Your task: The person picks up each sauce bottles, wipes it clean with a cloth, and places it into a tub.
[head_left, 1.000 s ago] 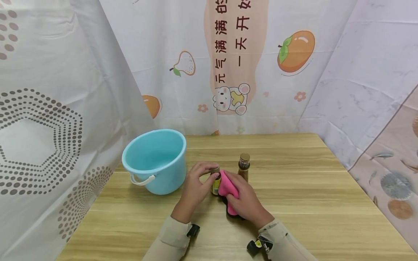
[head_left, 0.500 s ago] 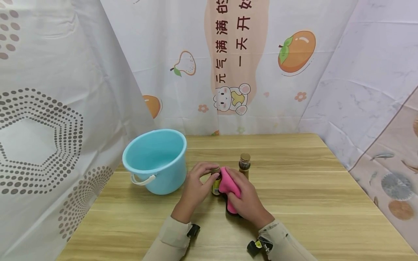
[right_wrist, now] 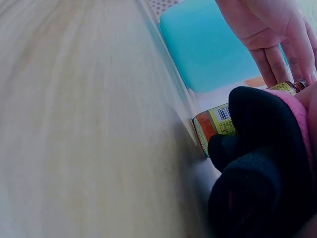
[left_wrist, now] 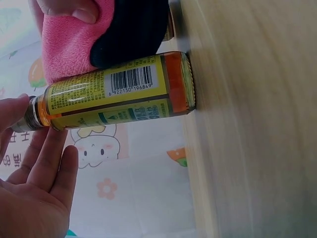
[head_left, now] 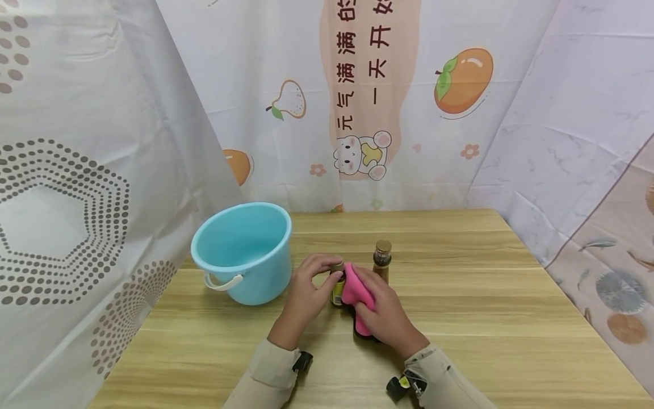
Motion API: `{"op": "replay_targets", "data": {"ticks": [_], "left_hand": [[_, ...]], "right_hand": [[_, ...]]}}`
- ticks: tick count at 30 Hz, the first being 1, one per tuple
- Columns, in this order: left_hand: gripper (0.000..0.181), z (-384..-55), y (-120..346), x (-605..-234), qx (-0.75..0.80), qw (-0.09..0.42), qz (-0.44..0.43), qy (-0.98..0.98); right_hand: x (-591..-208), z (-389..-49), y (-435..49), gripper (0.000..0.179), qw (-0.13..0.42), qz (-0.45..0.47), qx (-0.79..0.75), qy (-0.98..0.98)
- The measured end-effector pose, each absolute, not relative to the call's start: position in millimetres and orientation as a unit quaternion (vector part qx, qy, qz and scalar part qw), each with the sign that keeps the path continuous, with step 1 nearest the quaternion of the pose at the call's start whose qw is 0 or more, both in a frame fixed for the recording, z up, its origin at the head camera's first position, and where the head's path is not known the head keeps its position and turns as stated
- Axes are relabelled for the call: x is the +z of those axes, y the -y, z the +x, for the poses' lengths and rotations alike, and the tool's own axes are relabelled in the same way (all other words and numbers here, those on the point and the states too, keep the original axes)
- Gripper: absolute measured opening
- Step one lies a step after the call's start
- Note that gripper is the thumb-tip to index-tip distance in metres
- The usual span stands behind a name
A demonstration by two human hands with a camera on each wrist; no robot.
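A small glass bottle (head_left: 337,293) with a yellow label and a barcode (left_wrist: 131,81) stands on the wooden table, its base at the tabletop. My left hand (head_left: 305,291) pinches it by the cap and neck, with the other fingers stretched out beside it. A pink and black cloth (head_left: 356,289) is bunched in my right hand (head_left: 386,311) and lies against the bottle's right side. In the right wrist view the cloth's black side (right_wrist: 262,163) covers much of the bottle. Behind the right hand stands a second bottle (head_left: 381,263) with a gold cap, its lower part hidden.
A light blue bucket (head_left: 278,275) with a white handle (head_left: 223,283) stands on the table left of my left hand. Printed curtains (head_left: 286,142) hang behind the table and along both sides. The wooden tabletop (head_left: 485,301) extends to the right.
My right hand and the cloth have shifted slightly against the bottle, a little up and then back. The left hand, both bottles and the bucket have stayed in place.
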State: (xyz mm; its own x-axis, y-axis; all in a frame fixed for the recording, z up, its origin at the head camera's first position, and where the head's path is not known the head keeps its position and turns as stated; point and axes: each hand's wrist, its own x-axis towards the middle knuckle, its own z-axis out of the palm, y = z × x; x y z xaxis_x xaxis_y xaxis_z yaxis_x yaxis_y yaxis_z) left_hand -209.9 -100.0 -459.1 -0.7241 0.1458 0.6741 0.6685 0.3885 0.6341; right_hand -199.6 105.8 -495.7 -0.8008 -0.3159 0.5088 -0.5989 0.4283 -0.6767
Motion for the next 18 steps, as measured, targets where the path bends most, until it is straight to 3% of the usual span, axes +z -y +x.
{"op": "replay_targets", "data": {"ticks": [18], "left_hand": [[0.025, -209.8, 101.7, -460.2, -0.484, 0.261, -0.241, 0.800]], "right_hand": [[-498.2, -200.1, -107.0, 0.077, 0.102, 0.254, 0.445, 0.853]]}}
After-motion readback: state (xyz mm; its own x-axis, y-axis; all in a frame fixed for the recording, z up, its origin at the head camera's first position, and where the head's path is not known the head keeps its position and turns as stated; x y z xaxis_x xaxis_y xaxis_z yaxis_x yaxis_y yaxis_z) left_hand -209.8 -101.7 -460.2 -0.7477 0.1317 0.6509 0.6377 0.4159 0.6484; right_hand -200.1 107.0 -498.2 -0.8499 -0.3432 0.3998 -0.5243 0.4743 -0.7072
